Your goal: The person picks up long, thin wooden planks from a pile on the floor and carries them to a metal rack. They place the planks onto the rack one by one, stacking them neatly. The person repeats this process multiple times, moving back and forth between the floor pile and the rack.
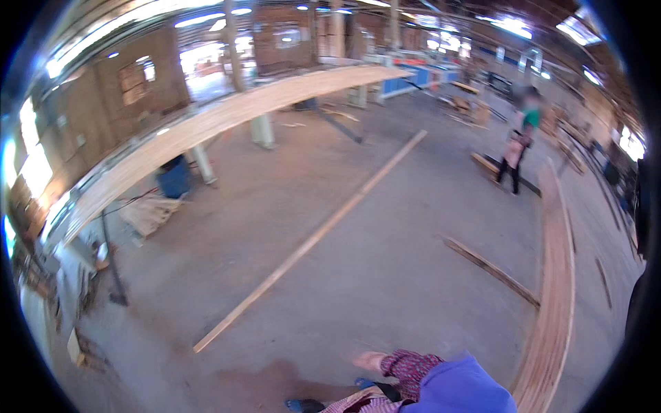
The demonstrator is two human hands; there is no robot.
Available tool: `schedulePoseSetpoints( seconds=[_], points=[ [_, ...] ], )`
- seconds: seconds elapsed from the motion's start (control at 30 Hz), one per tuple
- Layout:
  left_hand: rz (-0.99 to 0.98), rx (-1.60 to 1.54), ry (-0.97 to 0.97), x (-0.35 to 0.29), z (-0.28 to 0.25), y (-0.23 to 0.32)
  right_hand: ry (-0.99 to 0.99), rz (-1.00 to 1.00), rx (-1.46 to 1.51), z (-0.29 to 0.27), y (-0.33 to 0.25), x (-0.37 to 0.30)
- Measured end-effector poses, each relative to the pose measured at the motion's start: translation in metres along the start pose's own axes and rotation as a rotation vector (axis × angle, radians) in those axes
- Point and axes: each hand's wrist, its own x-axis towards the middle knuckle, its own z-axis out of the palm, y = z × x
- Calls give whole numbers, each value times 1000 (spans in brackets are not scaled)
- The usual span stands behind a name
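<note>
My right hand [370,361] hangs in front of me at the lower edge, at the end of a dark patterned sleeve [413,370]. It looks stretched out with nothing in it, though the fingers are blurred. Purple cloth [461,385] covers the shoulder side of that arm. My left hand is out of sight. Below the hand show my feet in blue sandals [363,383] and a striped garment [368,401]. Closest on the floor is a long thin wooden strip [310,244], apart from my hand. A long wide board [554,289] runs along the right.
A very long board [241,103] lies raised on pale supports [261,131] at the left, with a blue container [174,179] beneath. A short wooden piece [492,270] lies beside the right-hand board. Another person [516,141] stands at the far right, near blue machinery [420,79].
</note>
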Motion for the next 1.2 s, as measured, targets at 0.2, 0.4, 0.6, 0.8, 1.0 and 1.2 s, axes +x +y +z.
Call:
schedulePoseSetpoints(
  seconds=[0.2,0.4,0.6,0.8,1.0,1.2],
  points=[
    [-160,-51,89,-1,-81,-102,-84,395,-6,26,-73,-6],
    [-215,213,108,-68,-124,-253,-282,-77,-265,38,-191,44],
    [-240,-549,788,-124,-66,-391,-406,-222,-473,61,-296,133],
    [-486,-413,720,-149,-104,-464,-462,-204,-569,99,-392,195],
    [-824,-366,510,-159,-236,-469,-360,-102,-409,132,-514,264],
    [-864,-573,607,-151,-359,-504,-233,-207,-357,138,-698,315]
  ],
)
